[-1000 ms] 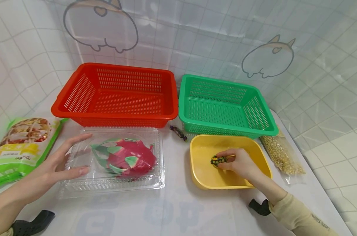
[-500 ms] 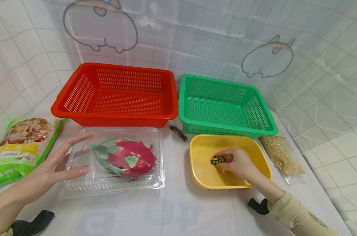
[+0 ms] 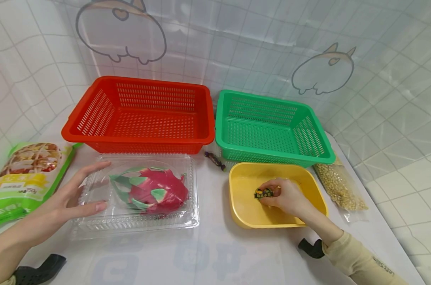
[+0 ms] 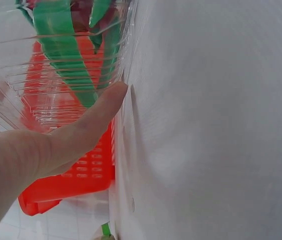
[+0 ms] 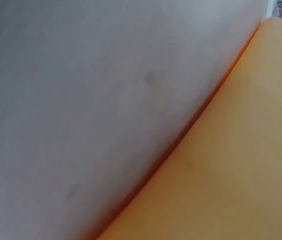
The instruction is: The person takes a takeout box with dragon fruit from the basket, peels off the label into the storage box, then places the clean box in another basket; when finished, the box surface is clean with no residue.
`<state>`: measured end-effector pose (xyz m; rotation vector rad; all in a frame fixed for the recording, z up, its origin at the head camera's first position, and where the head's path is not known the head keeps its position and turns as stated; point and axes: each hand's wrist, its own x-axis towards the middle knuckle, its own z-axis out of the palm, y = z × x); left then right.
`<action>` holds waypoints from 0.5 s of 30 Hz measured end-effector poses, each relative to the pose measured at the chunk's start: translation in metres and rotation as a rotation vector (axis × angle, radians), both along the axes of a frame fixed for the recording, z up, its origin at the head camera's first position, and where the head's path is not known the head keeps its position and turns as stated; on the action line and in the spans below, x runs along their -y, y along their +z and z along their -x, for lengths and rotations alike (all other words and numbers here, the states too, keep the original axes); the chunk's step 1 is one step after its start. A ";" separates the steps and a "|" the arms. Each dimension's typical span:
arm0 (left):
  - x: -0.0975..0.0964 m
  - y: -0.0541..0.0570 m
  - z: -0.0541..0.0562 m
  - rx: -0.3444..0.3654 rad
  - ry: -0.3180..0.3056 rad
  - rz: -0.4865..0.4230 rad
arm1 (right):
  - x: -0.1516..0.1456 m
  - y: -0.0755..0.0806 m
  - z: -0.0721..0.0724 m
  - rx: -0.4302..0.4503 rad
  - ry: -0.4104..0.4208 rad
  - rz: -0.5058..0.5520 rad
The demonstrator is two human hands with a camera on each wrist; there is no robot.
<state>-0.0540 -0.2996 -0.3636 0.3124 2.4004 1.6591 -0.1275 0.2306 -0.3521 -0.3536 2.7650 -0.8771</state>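
Inside the yellow basin (image 3: 279, 215), my right hand (image 3: 288, 198) pinches a fruit sticker (image 3: 263, 193), black and gold with pale characters. Its underside is hidden. In the right wrist view, only the basin's outer wall (image 5: 240, 150) and white cloth fill most of the picture. My left hand (image 3: 66, 202) spans the left end of a clear plastic box (image 3: 105, 221), thumb and fingers spread and fairly straight. A finger (image 4: 93, 120) lies along the box's ribbed side in the left wrist view. Through the lid shows a pink dragon fruit (image 3: 162, 190) with green leaf tips.
Behind stand a red basket (image 3: 140, 138) and a green basket (image 3: 272, 156). A dark wrapped candy (image 3: 215, 160) lies between box and basin. A green food bag (image 3: 27, 178) is at left, a bag of pale yellow grains (image 3: 340, 186) at right.
Both hands stay almost where they were. The right hand and forearm shift very slightly to the left, with the sticker still between the fingers.
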 end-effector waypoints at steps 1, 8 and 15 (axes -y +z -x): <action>0.000 0.000 0.000 0.000 -0.002 -0.003 | -0.001 0.000 0.000 0.011 -0.002 0.010; 0.000 0.001 0.000 -0.011 -0.012 -0.015 | -0.008 0.004 -0.001 0.048 -0.019 0.033; 0.000 0.001 -0.001 -0.013 -0.006 -0.007 | -0.011 0.003 0.000 0.032 -0.010 0.015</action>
